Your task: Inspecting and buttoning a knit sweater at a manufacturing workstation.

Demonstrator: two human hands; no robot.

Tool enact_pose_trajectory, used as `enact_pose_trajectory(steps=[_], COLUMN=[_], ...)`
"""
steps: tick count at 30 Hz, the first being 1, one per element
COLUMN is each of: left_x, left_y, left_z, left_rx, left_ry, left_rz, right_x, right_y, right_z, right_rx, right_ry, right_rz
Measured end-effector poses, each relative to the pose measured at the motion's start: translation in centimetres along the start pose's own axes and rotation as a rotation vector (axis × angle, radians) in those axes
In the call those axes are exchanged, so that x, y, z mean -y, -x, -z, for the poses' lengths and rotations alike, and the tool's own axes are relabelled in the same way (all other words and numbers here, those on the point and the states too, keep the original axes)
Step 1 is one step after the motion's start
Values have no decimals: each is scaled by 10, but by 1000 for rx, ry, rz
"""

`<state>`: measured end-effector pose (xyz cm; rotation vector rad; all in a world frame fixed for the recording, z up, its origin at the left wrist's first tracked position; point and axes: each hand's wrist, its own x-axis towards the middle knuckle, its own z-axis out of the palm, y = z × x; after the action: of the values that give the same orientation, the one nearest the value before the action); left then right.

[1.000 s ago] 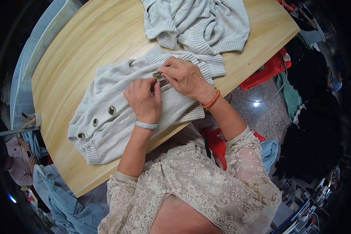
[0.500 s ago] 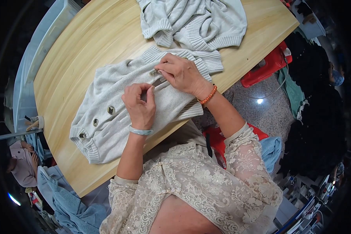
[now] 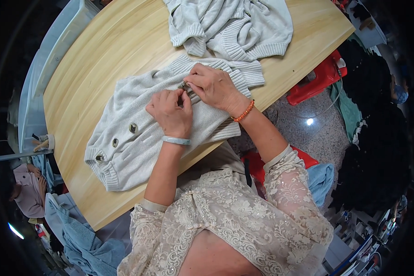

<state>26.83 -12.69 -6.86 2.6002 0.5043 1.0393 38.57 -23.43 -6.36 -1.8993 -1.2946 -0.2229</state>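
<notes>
A second grey knit garment (image 3: 234, 25) is lying crumpled at the wooden table's (image 3: 101, 60) far edge, while a red stool (image 3: 319, 76) is standing on the speckled floor (image 3: 308, 115) beside it

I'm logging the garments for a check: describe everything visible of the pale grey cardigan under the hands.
The pale grey cardigan is a fine knit with ribbed hem and cuffs, lying flat and slantwise on the wooden table. Three dark round buttons show along its front edge toward the hem. The left hand and the right hand rest on it, fingertips pinching the front edge at another button. A second grey knit garment lies bunched just beyond it.
</notes>
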Motion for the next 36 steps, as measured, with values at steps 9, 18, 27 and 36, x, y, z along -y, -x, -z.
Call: enact_pose_trajectory(steps=[9,18,27,36], left_x=[12,36,25,48], left_y=[-2,-2,-14,-22], left_z=[11,2,-3,-17], left_rx=[126,134,169,284], left_ry=[176,319,390,859], left_rz=[186,124,169,499], right_x=[-4,-18,-5,-16], right_y=[0,2,21,124], right_z=[-7,-33,-23,62], right_rx=[-40,-115,-133,-553], right_ry=[-21,25,-134,-66], right_rz=[15,57,-87,-231])
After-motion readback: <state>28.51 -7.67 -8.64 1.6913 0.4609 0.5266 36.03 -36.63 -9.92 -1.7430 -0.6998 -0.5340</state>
